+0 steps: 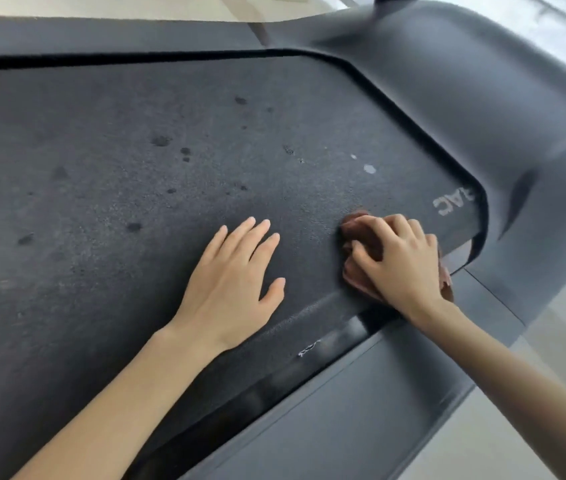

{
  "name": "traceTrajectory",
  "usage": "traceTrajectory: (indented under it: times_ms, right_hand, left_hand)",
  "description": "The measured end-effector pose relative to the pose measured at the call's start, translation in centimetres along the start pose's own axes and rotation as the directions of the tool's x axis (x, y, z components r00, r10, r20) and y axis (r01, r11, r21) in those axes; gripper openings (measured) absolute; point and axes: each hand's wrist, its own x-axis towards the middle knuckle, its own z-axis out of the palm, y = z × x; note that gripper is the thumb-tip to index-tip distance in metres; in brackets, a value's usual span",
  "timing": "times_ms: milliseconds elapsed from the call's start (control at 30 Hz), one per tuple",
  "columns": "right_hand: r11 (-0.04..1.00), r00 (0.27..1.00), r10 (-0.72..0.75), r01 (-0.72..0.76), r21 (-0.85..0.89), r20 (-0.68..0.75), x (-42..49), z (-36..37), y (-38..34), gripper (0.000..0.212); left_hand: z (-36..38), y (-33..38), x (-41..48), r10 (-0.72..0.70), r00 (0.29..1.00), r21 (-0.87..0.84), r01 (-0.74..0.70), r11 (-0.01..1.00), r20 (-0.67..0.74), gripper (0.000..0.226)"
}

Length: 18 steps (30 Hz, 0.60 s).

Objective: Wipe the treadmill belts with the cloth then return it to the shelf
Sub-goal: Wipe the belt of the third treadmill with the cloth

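A brown cloth [361, 268] is gripped by the curled right hand [403, 258] on the treadmill belt [119, 161], near its printed end. The left hand [236, 282] is laid flat, fingers spread, beside the cloth.

cloth [361, 237] on belt [119, 168], right of left hand [236, 282]
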Motion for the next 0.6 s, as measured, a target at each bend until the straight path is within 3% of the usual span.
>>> traceTrajectory:
  times_ms: [100, 167, 267, 367, 467, 533, 600]
  right_hand:
    - [0.976, 0.979, -0.201, 0.196, 0.095, 0.045, 0.2, -0.5, 1.9, 0.036]
    - [0.969, 0.970, -0.235, 0.227, 0.099, 0.070, 1.7, -0.3, 4.8, 0.034]
    - [0.996, 0.999, -0.002, -0.002, 0.084, 0.049, 5.2, 0.2, 11.2, 0.033]
    - [0.954, 0.955, 0.279, -0.288, 0.084, 0.098, 9.5, 0.9, 15.5, 0.036]
    - [0.916, 0.915, 0.401, -0.400, -0.028, 0.047, 12.0, 2.3, 14.8, 0.039]
    - [0.943, 0.947, 0.321, -0.318, -0.100, 0.018, 11.0, 2.6, 13.1, 0.040]
    - [0.990, 0.994, 0.113, -0.113, -0.090, -0.004, 8.7, 2.5, 11.3, 0.039]
  left_hand:
    - [2.1, 3.1, 4.9, 0.079, 0.995, 0.041, -0.081, 0.996, 0.057, 0.064]
    - [3.2, 4.4, 7.3, 0.113, 0.990, 0.059, -0.118, 0.991, 0.080, 0.065]
    - [4.6, 4.8, 9.1, 0.117, 0.987, 0.063, -0.124, 0.990, 0.110, 0.065]
    - [5.1, 4.8, 9.2, 0.103, 0.991, 0.064, -0.109, 0.992, 0.090, 0.064]
    - [4.8, 5.2, 9.3, 0.096, 0.991, 0.051, -0.100, 0.994, 0.090, 0.066]
    - [4.7, 5.3, 9.3, 0.089, 0.992, 0.052, -0.094, 0.994, 0.092, 0.065]
    - [4.6, 5.4, 9.3, 0.088, 0.992, 0.051, -0.093, 0.994, 0.095, 0.064]
